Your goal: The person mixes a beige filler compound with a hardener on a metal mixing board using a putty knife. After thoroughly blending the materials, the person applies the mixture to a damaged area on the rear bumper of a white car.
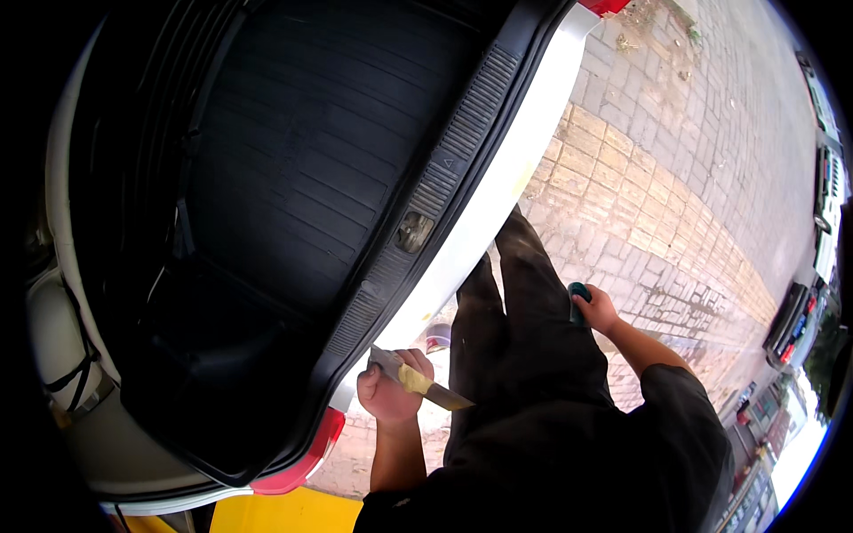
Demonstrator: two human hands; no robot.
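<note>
My left hand (391,395) is closed around a flat grey scraper (446,396), close to the white rear bumper (466,240) of a car. A lump of pale yellow paste (413,379) sits on the scraper's middle. Faint yellowish patches (522,176) mark the bumper. Beside my right thigh, my right hand (601,311) grips a small dark green object (579,294); its exact kind does not show. The fingers wrap around it, hiding part of it.
Above the bumper the car's trunk (302,160) gapes, lined in black, with a metal latch (415,233) at its sill. A red tail light (302,462) lies near my left forearm. A round container (438,337) stands by my leg. Paving (640,186) stretches right, with parked cars (826,178) beyond.
</note>
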